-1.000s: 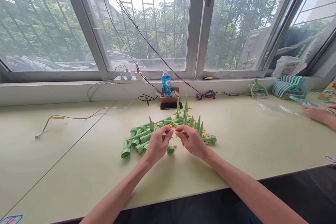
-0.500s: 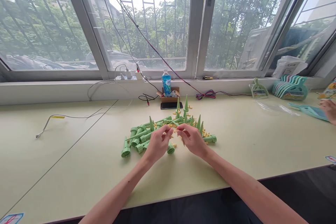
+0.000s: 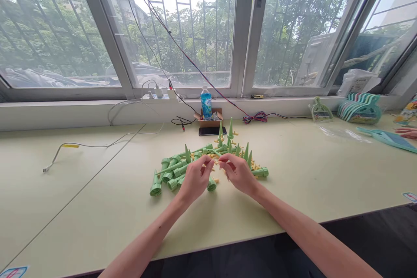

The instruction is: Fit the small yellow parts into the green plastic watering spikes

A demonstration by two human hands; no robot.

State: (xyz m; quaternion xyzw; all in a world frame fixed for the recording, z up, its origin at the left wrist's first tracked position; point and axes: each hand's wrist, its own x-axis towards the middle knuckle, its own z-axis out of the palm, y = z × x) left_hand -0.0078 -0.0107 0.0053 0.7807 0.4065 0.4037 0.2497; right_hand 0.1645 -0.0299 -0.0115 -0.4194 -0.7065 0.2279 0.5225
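"Moved since earlier frame: co-worker's hand, now by teal dustpan, far right."
"Grip on left hand, right hand?"
"Both narrow, fingertips pinched, close together. Can't tell contents, too small."
"Green spikes, yellow pieces?"
"Piled on table, beyond and beside both hands."

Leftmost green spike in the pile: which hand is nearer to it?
Left. The left hand is to the right of the leftmost green spike, with other spikes between them; the right hand is farther right, beyond the left hand.
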